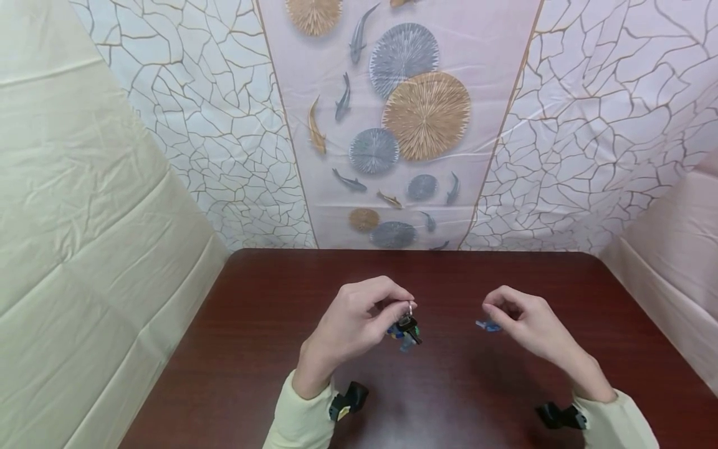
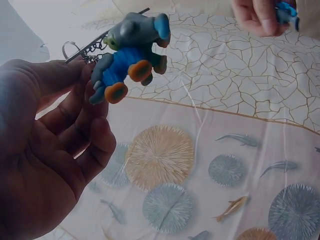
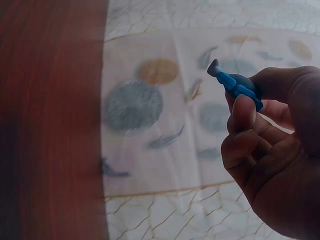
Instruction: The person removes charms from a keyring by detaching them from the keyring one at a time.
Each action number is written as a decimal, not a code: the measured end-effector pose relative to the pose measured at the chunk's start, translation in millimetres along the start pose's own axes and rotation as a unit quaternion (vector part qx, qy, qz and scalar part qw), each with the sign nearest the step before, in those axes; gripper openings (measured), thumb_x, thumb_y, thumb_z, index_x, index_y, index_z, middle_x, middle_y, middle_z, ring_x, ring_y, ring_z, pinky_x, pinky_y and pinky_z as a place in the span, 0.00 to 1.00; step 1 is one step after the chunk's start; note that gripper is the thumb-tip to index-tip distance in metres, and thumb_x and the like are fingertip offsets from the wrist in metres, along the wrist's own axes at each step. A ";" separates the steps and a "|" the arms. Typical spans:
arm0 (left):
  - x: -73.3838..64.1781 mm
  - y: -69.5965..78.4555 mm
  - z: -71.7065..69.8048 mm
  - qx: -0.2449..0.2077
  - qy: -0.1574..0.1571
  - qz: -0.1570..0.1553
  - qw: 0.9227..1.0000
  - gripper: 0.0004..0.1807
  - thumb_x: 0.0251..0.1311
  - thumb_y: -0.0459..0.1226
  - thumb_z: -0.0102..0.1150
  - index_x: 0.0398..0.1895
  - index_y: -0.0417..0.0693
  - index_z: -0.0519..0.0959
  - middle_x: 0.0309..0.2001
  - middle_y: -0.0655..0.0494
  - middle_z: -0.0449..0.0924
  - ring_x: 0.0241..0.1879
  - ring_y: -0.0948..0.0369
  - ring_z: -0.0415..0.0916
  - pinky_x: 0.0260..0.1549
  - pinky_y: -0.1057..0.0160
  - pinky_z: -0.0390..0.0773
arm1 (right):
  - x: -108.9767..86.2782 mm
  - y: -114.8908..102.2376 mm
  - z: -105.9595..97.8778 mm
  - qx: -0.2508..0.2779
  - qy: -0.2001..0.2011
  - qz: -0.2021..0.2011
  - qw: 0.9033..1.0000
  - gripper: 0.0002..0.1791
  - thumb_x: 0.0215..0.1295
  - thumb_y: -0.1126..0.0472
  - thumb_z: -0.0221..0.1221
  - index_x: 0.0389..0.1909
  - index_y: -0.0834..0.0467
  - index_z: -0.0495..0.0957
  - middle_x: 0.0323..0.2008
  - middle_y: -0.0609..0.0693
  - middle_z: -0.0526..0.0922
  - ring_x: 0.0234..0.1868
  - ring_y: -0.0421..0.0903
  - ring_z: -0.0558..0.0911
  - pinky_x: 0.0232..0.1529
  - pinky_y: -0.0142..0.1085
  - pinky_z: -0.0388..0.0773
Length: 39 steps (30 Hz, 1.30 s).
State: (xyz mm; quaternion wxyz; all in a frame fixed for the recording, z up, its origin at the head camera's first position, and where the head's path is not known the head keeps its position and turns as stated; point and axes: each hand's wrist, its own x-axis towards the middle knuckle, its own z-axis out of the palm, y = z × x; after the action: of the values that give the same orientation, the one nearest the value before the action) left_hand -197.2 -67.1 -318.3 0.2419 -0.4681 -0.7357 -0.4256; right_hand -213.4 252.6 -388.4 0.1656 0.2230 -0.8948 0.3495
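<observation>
My left hand point(image 1: 353, 318) pinches a metal key ring point(image 1: 411, 308) between thumb and fingertips, above the dark table. From the ring hangs a keychain point(image 1: 408, 328): in the left wrist view, small chains and a bunch of grey, blue and orange toy figurines point(image 2: 131, 57) show beside a thin dark key-like strip. To the right and apart from it, my right hand point(image 1: 530, 321) holds a small blue and grey toy figurine point(image 3: 237, 87) between thumb and fingertips. Part of that figurine is hidden by the fingers. Both hands are raised over the table at similar height.
The reddish-brown wooden table point(image 1: 269, 287) has rounded far corners. Behind it hangs a patterned cloth point(image 1: 477, 31) with fish and round motifs, and pale cloth walls point(image 1: 101, 218) flank both sides. Black wrist cameras point(image 1: 349, 400) sit at the sleeves.
</observation>
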 end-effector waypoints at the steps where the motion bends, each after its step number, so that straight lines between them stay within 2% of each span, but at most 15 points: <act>1: 0.2 -0.1 0.0 0.001 0.000 0.001 1.000 0.03 0.62 0.31 0.62 0.36 0.46 0.83 0.34 0.58 0.85 0.31 0.72 0.79 0.30 0.81 0.76 | -0.9 3.6 -0.1 0.000 -0.004 0.006 1.000 0.10 0.63 0.67 0.63 0.34 0.47 0.77 0.23 0.39 0.79 0.21 0.34 0.77 0.22 0.28 0.74; 9: 1.9 -0.3 -0.1 0.005 0.001 0.008 1.000 0.04 0.61 0.31 0.62 0.37 0.47 0.83 0.34 0.58 0.85 0.32 0.72 0.80 0.31 0.81 0.76 | -8.7 35.0 0.6 -0.023 -0.024 0.049 0.998 0.01 0.67 0.63 0.60 0.36 0.55 0.77 0.26 0.42 0.79 0.21 0.33 0.76 0.21 0.30 0.73; 16: 2.5 -0.7 0.3 0.005 -0.004 0.005 1.000 0.04 0.62 0.31 0.62 0.37 0.47 0.83 0.34 0.59 0.85 0.33 0.71 0.80 0.32 0.81 0.76 | -17.0 61.7 0.5 -0.053 -0.040 0.075 0.995 0.03 0.69 0.60 0.58 0.36 0.54 0.77 0.25 0.42 0.76 0.22 0.31 0.70 0.22 0.30 0.67; 23: 2.9 -1.6 1.1 0.006 -0.005 0.010 1.000 0.04 0.61 0.30 0.63 0.37 0.47 0.84 0.34 0.59 0.85 0.34 0.71 0.80 0.33 0.81 0.76 | -26.9 84.4 1.1 -0.068 -0.064 0.101 0.990 0.03 0.70 0.60 0.57 0.36 0.55 0.77 0.26 0.43 0.75 0.24 0.31 0.68 0.24 0.30 0.66; 30: 2.2 -1.9 1.6 0.000 -0.004 0.014 1.000 0.05 0.61 0.30 0.63 0.38 0.46 0.84 0.35 0.58 0.86 0.35 0.71 0.81 0.35 0.81 0.77 | -32.7 96.9 1.5 -0.077 -0.070 0.103 0.989 0.02 0.69 0.61 0.59 0.35 0.55 0.78 0.26 0.43 0.75 0.25 0.31 0.68 0.25 0.30 0.65; 39: 1.3 -0.2 -0.4 -0.005 -0.004 0.009 1.000 0.05 0.61 0.30 0.62 0.38 0.45 0.84 0.35 0.58 0.85 0.35 0.70 0.81 0.36 0.80 0.78 | -38.2 105.5 2.3 -0.074 -0.091 0.131 0.984 0.03 0.70 0.61 0.58 0.36 0.55 0.77 0.26 0.44 0.75 0.23 0.32 0.68 0.24 0.30 0.66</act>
State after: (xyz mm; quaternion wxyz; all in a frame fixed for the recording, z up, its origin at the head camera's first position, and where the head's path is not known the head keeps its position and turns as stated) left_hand -198.0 -66.9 -317.2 0.2401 -0.4775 -0.7304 -0.4251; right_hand -235.8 331.0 -465.5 0.0523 0.1215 -0.9511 0.2789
